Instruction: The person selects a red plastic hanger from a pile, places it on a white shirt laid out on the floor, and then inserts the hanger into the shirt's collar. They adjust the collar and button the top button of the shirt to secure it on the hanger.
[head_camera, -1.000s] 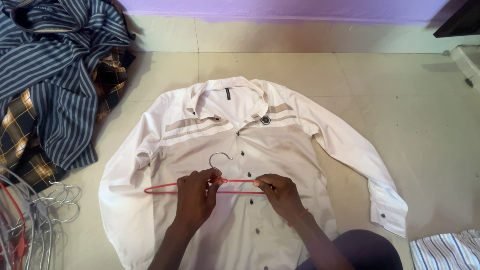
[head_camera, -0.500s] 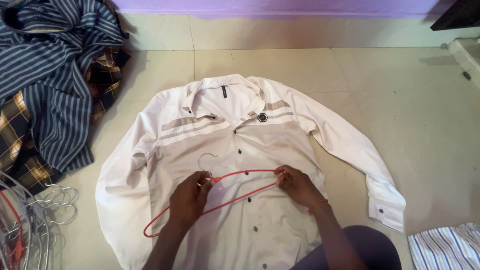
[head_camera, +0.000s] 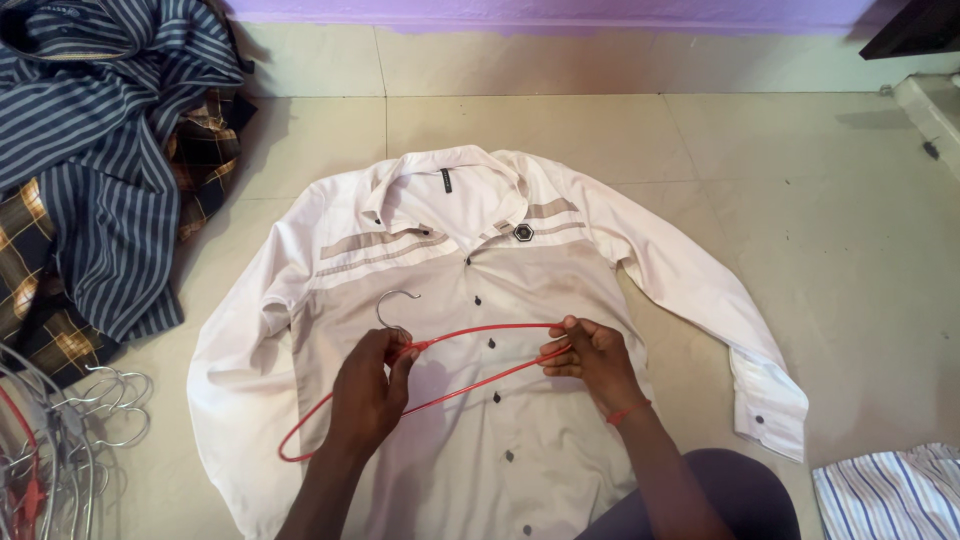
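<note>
A white long-sleeved shirt (head_camera: 560, 290) with beige chest stripes and dark buttons lies flat on the tiled floor, front up. Over its middle I hold a red wire hanger (head_camera: 470, 378) with a metal hook (head_camera: 392, 303). My left hand (head_camera: 368, 393) grips the hanger near the base of the hook. My right hand (head_camera: 592, 358) pinches the hanger's right end. The hanger is tilted, with its left end low by the shirt's left side.
A heap of blue striped and checked clothes (head_camera: 95, 170) lies at the upper left. Several wire hangers (head_camera: 60, 440) sit at the lower left. A striped cloth (head_camera: 890, 495) shows at the lower right. A purple wall base (head_camera: 550, 12) runs along the top.
The hanger went from lying level across the shirt to tilted, its left end swung down and left. Both hands shifted slightly along it while keeping hold.
</note>
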